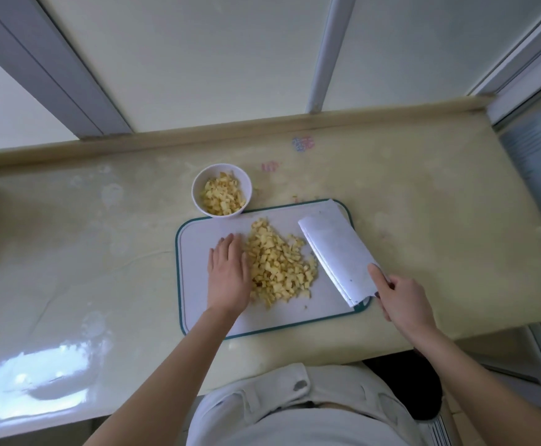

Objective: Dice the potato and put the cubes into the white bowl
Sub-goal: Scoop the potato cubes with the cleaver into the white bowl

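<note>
Pale shirt front fills the bottom of the head view, and two bare forearms reach out from it over the cream worktop [101, 252]. On the green-edged cutting board [195, 249] lies a loose heap of potato cubes [279, 268], small and yellow. The white bowl [198, 177] stands at the board's far left corner, right against its edge, already partly filled with cubes.

I'd judge these bits light, firm and rather slippery with starch. Pinching them up singly would be hopeless, and a hard shove would scatter them. It looks better to hem the heap in from both sides and carry it on the broad blade.

The left hand [229, 278] lies palm down on the board, fingers straight and together, its right edge touching the heap's left flank. The right hand [404, 297] is curled round the handle of the cleaver [336, 255], one finger stretched up onto the blade's flat. The blade is tilted, its edge down toward the board just right of the heap. So the hands are apart, with the heap between them.
</note>
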Motion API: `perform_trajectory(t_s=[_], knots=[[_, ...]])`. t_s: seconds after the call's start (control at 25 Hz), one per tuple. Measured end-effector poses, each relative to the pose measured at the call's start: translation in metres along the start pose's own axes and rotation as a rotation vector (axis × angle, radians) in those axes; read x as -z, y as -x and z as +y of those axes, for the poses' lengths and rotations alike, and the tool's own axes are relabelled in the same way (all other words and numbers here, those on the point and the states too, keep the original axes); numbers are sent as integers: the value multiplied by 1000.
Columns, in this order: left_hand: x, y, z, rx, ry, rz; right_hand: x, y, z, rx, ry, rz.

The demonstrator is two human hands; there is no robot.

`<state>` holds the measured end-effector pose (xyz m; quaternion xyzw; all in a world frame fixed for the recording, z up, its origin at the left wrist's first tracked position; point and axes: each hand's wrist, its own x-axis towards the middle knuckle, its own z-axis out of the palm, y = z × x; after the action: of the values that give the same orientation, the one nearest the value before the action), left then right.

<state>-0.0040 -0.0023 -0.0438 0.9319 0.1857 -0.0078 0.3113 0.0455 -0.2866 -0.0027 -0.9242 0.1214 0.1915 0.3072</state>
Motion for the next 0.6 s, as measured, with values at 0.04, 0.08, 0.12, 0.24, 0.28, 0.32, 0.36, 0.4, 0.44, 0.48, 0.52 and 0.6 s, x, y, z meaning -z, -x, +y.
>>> perform_trajectory(t_s=[0.04, 0.08, 0.12, 0.24, 0.28, 0.32, 0.36, 0.4, 0.44, 0.48, 0.52, 0.6], knots=[[-3, 4, -2, 40, 14, -10, 1, 3, 9, -27, -2, 1], [-6, 8, -2, 69, 39, -6, 1, 6, 17, -48, -3, 3], [-7, 11, -2, 97, 69, 9, 1, 9, 24, -62, -5, 2], [-11, 22, 2, 170, 176, 47, 1, 17, 40, -78, -15, -17], [-13, 25, 4, 180, 210, 44, 1, 19, 44, -78, -23, -24], [-16, 27, 6, 183, 238, 37, 1, 22, 47, -80, -34, -33], [-18, 29, 7, 181, 264, 30, 0, 24, 49, -81, -47, -44], [-21, 31, 10, 177, 290, 27, -1, 26, 51, -81, -62, -52], [-23, 32, 12, 175, 316, 24, -3, 27, 52, -82, -74, -60], [-25, 33, 15, 176, 341, 23, -5, 28, 52, -81, -78, -67], [-27, 33, 18, 179, 363, 22, -8, 28, 52, -75, -77, -73], [-30, 32, 24, 186, 403, 24, -15, 28, 50, -64, -78, -91]])
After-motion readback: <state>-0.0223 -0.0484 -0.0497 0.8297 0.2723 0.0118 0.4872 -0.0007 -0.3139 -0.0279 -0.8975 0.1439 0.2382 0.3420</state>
